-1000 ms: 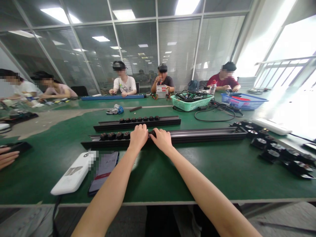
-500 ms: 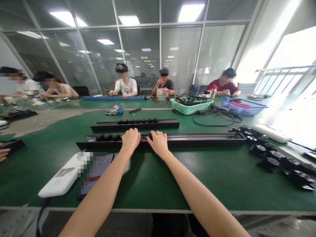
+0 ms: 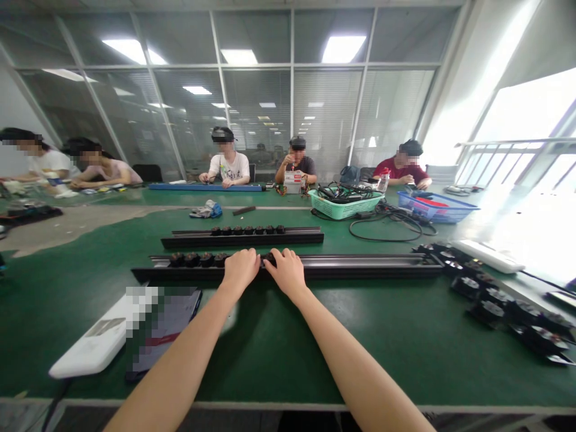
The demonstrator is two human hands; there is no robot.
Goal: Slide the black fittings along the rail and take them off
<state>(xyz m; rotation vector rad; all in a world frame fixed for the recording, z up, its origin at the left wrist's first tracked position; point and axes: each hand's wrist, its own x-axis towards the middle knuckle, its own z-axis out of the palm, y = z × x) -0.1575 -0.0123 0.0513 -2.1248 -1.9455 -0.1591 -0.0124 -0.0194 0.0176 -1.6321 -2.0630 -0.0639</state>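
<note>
A long black rail [image 3: 369,267] lies across the green table in front of me, with several round black parts [image 3: 191,260] seated in its channel on the left. My left hand [image 3: 242,270] is closed over the rail's middle, just right of those parts; what its fingers grip is hidden. Close beside it, my right hand [image 3: 287,273] pinches a small black part [image 3: 270,258] in the channel. Behind them lies a shorter black rail [image 3: 243,240], also carrying several black parts.
Several black parts [image 3: 494,306] are piled at the right. A white device [image 3: 90,345] and a dark phone-like slab [image 3: 166,330] lie front left. Farther back are a green basket [image 3: 345,207], a blue basket [image 3: 450,210], cables [image 3: 391,240] and gloves [image 3: 206,209]. Several people sit beyond.
The view has tilted up slightly, so the table appears lower. My right hand has shifted slightly left along the rail, nearer my left hand. A hand at the far left edge is out of view.
</note>
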